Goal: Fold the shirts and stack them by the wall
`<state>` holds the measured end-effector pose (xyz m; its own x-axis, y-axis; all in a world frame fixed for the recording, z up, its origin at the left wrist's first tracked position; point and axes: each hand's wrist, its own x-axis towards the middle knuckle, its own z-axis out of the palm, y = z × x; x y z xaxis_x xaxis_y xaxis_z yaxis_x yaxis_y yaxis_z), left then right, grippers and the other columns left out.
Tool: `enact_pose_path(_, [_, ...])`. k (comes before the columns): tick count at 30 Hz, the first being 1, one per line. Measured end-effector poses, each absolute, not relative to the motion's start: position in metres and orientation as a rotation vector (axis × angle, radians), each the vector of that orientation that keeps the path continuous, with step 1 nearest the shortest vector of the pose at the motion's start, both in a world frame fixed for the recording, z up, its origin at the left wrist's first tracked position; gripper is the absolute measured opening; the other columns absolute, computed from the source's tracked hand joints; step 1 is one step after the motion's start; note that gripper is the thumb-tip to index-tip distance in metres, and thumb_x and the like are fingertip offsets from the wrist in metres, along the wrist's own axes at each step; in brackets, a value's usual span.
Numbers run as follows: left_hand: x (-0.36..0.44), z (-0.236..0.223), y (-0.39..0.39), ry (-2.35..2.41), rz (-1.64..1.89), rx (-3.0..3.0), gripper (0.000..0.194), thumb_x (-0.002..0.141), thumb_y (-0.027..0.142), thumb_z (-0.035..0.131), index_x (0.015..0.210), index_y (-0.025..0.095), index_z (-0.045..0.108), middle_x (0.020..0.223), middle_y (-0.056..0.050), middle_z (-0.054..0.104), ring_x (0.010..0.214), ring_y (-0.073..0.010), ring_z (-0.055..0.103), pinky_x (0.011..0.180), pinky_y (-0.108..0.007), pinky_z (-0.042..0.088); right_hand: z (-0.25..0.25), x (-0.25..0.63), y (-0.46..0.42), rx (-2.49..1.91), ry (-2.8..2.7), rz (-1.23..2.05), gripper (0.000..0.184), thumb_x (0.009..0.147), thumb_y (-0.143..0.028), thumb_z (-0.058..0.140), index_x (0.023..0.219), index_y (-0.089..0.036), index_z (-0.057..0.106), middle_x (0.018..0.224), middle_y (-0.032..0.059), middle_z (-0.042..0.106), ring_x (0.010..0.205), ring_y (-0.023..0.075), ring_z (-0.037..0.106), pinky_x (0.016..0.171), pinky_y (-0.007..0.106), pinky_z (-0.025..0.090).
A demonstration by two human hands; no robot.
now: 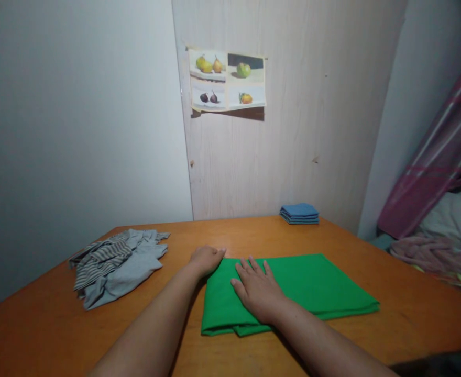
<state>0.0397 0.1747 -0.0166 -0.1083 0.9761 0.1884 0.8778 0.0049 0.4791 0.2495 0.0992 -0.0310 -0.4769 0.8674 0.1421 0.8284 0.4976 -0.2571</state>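
Note:
A green cloth, folded into a flat layered piece, lies on the wooden table in front of me. My right hand rests palm down on its left part, fingers spread. At the cloth's far left corner, my left hand is closed around the edge, with the fingertips partly hidden. Several fold layers show along the cloth's near edge.
On the table's left lies a crumpled grey and striped garment. A small stack of folded blue cloths sits at the far right edge. Beyond the table, a fruit picture hangs on the wall; a pink curtain and bedding are at right.

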Motion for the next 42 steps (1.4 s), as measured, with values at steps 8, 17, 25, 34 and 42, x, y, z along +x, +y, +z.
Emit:
enact_pose_path(8, [0.042,-0.024,0.172,2.247,0.553,2.166,0.066,0.093,0.063,0.03,0.097,0.012,0.072,0.109,-0.022,0.07,0.111,-0.0366,0.06,0.093,-0.043,0.042,-0.031,0.249,0.099,-1.445,-2.478,0.241,0.071,0.1,-0.059,0.016,0.154,-0.018,0.035,0.162,0.0097,0.024,0.151,0.0325,0.012,0.118,0.062,0.004])
enact_pose_path(17, [0.043,-0.023,0.166,2.296,0.494,2.165,0.069,0.095,0.062,0.025,0.093,0.014,0.074,0.112,-0.021,0.068,0.11,-0.0362,0.06,0.09,-0.044,0.044,-0.028,0.25,0.099,-1.466,-2.489,0.26,0.071,0.1,-0.059,0.017,0.155,-0.018,0.034,0.162,0.009,0.024,0.151,0.0319,0.012,0.118,0.061,0.003])
enact_pose_path(25, [0.063,-0.003,0.14,2.276,0.583,2.153,0.044,0.098,0.039,0.034,0.104,0.014,0.069,0.113,-0.019,0.068,0.111,-0.0303,0.059,0.094,-0.039,0.042,-0.029,0.25,0.1,-1.461,-2.5,0.244,0.069,0.1,-0.058,0.018,0.154,-0.018,0.035,0.163,0.0102,0.024,0.151,0.0319,0.012,0.118,0.061,0.004])
enact_pose_path(34, [0.117,-0.015,0.106,1.882,0.617,2.371,0.048,0.102,0.043,0.027,0.116,0.02,0.067,0.127,-0.011,0.067,0.124,-0.026,0.056,0.105,-0.038,0.04,-0.026,0.251,0.1,-1.428,-2.53,0.264,0.065,0.099,-0.041,0.029,0.159,-0.019,0.02,0.163,0.0088,0.024,0.151,0.0327,0.012,0.118,0.062,0.007])
enact_pose_path(42, [0.12,-0.019,0.097,1.889,0.538,2.349,0.065,0.099,0.061,0.017,0.136,0.024,0.057,0.148,-0.008,0.053,0.143,-0.0309,0.037,0.116,-0.051,0.028,-0.026,0.254,0.103,-1.397,-2.561,0.301,0.063,0.098,-0.036,0.032,0.159,-0.023,0.02,0.164,0.0072,0.022,0.151,0.033,0.01,0.118,0.062,0.008])
